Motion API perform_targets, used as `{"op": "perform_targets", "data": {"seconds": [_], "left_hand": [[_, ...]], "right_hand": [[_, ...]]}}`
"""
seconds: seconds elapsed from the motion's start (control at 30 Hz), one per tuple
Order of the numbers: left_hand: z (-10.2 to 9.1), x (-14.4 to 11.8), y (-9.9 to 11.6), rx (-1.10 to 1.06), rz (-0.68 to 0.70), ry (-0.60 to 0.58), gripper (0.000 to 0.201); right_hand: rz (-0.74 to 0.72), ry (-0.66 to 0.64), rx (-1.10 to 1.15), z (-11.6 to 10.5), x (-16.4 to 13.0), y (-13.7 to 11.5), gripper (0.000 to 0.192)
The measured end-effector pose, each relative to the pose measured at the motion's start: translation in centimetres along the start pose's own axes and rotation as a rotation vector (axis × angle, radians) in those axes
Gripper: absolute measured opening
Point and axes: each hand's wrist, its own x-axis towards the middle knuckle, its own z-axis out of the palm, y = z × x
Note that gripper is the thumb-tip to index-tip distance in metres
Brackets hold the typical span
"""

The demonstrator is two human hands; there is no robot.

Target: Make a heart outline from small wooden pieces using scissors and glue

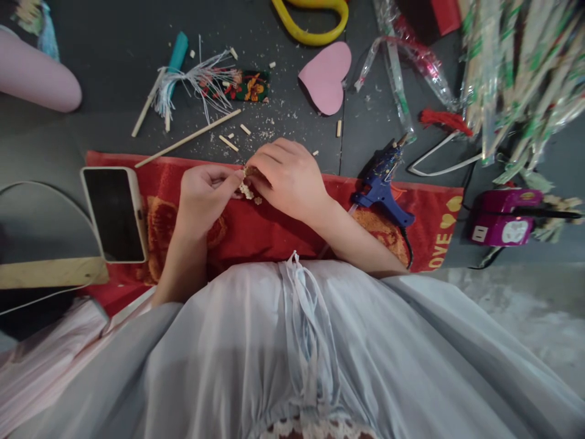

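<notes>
My left hand [204, 194] and my right hand [292, 178] meet over a red towel [274, 235]. Thumb and fingers of the left one pinch a small cream-coloured piece with a bumpy edge [246, 191]. The fingers of my right hand curl round the other side of that same piece, hiding part of it. Its exact kind does not show. Beyond the hands, short cut bits of wooden stick [228, 143] and pale crumbs lie on the dark table. A longer thin wooden stick [187, 139] rests aslant, its near end on the towel.
A blue glue gun [382, 190] lies to the right, a phone [114, 214] to the left. Further off are a pink paper heart [326, 78], yellow scissor handles [315, 24], a white thread tassel [192, 79] and plastic-wrapped bundles [516, 73]. A purple box [505, 217] stands far right.
</notes>
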Motion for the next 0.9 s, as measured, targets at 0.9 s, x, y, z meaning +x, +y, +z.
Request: {"op": "perform_targets", "data": {"seconds": [0.9], "left_hand": [[-0.97, 0.55, -0.63, 0.159, 0.094, -0.124, 0.037]], "right_hand": [[-0.099, -0.074, -0.027, 0.27, 0.05, 0.41, 0.030]]}}
